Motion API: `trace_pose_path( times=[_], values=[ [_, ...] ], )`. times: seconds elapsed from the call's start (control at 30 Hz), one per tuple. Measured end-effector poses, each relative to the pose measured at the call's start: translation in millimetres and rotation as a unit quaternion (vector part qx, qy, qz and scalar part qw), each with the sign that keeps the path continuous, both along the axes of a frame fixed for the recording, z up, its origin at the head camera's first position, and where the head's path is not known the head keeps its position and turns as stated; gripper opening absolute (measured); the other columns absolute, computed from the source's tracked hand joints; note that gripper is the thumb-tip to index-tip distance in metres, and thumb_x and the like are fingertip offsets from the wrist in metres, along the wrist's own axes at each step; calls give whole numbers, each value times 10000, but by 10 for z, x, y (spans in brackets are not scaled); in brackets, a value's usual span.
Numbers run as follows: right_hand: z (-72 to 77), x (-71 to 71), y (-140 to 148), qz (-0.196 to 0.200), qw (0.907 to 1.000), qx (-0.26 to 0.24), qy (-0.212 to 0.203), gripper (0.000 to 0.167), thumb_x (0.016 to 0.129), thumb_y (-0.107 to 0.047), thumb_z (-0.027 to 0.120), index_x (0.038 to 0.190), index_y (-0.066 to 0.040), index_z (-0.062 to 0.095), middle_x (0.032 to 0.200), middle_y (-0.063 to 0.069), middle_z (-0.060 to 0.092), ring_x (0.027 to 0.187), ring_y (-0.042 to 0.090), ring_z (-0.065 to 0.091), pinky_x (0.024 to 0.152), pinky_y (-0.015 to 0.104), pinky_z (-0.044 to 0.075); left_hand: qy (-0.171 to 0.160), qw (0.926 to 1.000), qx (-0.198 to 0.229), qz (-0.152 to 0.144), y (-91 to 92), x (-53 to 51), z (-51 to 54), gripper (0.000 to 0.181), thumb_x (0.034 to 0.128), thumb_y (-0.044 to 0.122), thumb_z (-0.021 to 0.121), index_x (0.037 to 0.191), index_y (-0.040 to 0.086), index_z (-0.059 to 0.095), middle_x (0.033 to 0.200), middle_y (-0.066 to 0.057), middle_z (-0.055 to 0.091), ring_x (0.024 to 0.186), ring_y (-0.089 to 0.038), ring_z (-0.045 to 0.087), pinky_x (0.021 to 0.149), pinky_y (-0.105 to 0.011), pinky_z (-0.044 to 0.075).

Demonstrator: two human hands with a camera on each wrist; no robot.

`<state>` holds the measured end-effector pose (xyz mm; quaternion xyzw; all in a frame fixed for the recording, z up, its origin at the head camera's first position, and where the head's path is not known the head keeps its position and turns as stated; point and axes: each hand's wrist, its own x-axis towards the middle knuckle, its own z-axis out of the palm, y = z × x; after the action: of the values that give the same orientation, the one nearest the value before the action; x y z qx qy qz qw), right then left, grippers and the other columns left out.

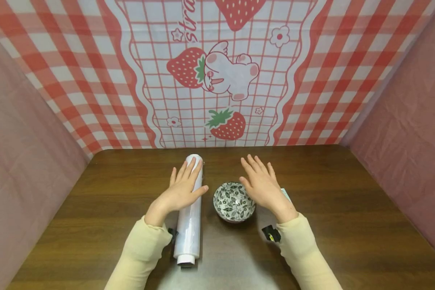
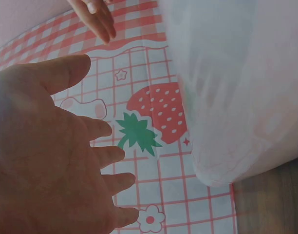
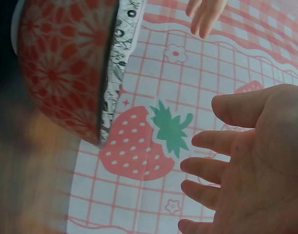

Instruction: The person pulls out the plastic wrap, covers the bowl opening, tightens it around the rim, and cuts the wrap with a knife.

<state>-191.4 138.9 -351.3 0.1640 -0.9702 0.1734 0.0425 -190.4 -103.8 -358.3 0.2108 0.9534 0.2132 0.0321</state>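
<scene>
A long roll of clear plastic film (image 1: 189, 225) lies lengthwise on the table, left of a small bowl (image 1: 234, 202) with a dark leaf pattern inside. The left hand (image 1: 179, 193), palm down with fingers spread, is over the roll and holds nothing. Over the bowl's right edge is the right hand (image 1: 264, 189), its fingers also straight and empty. The left wrist view shows the roll (image 2: 236, 87) beside the left hand (image 2: 56, 146). In the right wrist view, the bowl's red patterned outside (image 3: 61, 68) stands apart from the right hand (image 3: 256, 156).
A small pale blue item (image 1: 286, 195) is partly hidden behind the right wrist. The brown table (image 1: 348, 225) ends at a hanging checked cloth (image 1: 232, 129) with strawberries, and pink cloths (image 1: 406, 121) hang at both sides.
</scene>
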Motion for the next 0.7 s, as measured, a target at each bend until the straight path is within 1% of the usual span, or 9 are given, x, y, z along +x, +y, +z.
trace_pose_path(
  times=[0.27, 0.47, 0.57, 0.7],
  values=[
    [17, -10, 9, 25, 10000, 4, 27, 559, 948, -313, 428, 1437, -111, 251, 1503, 116, 183, 1386, 301, 116, 1083, 554, 18, -36, 10000, 65, 7, -13, -3, -13, 724, 915, 396, 462, 1465, 106, 90, 1523, -143, 8, 1384, -353, -7, 1066, -577, -37],
    [19, 4, 4, 105, 9999, 95, 72, 561, 932, -300, 466, 1426, -104, 284, 1488, 122, 230, 1380, 295, 151, 1089, 540, 16, -95, 9999, 4, -76, -43, 17, -28, 741, 897, 378, 498, 1458, 73, 123, 1518, -161, 36, 1385, -352, 20, 1076, -566, -7],
    [14, -6, 5, 176, 9995, 177, 174, 555, 925, -290, 481, 1416, -98, 307, 1477, 125, 257, 1373, 295, 180, 1089, 539, 32, -49, 9999, 14, -114, -66, 38, -21, 744, 881, 358, 531, 1446, 41, 166, 1509, -185, 76, 1376, -367, 81, 1082, -560, 41],
    [14, -17, 14, 203, 9988, 275, 349, 535, 920, -286, 491, 1399, -95, 345, 1462, 124, 293, 1360, 293, 221, 1088, 542, 47, 92, 9998, 92, -127, -94, 52, -29, 702, 870, 321, 557, 1415, 2, 252, 1480, -213, 183, 1346, -374, 206, 1079, -535, 154]
  ],
)
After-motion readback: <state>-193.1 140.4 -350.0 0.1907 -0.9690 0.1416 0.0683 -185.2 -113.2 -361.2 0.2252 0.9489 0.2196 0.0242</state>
